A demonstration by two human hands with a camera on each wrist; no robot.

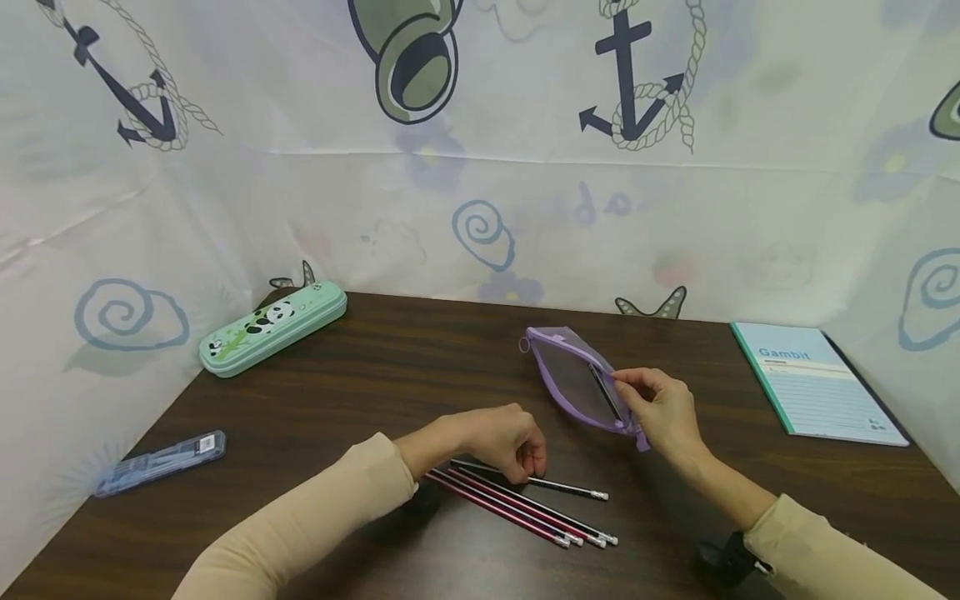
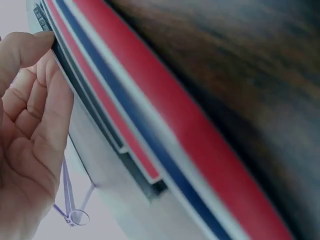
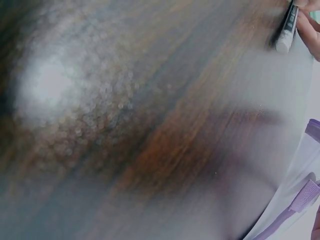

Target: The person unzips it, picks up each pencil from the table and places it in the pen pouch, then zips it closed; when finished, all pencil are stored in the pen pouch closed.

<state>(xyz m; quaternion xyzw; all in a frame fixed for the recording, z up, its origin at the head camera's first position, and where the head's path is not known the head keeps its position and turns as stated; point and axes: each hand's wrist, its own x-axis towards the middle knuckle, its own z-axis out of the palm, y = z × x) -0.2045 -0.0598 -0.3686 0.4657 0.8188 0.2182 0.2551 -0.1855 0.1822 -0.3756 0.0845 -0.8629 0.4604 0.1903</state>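
My left hand pinches a black pencil with a white eraser end, thumb and fingertips around its shaft. Just in front of it lie several striped red and black pencils side by side, erasers toward the lower right; they loom large in the left wrist view. A purple see-through zip pouch gapes open beyond them, with one dark pencil inside. At its right edge, my right hand pinches the rim between thumb and fingers. The right wrist view catches the pouch's purple trim and a pencil's eraser end.
A mint panda pencil case lies at the back left of the dark wooden table. Nearer on the left is a translucent blue case. The Gambit notebook lies at the right. Patterned white cloth surrounds the table.
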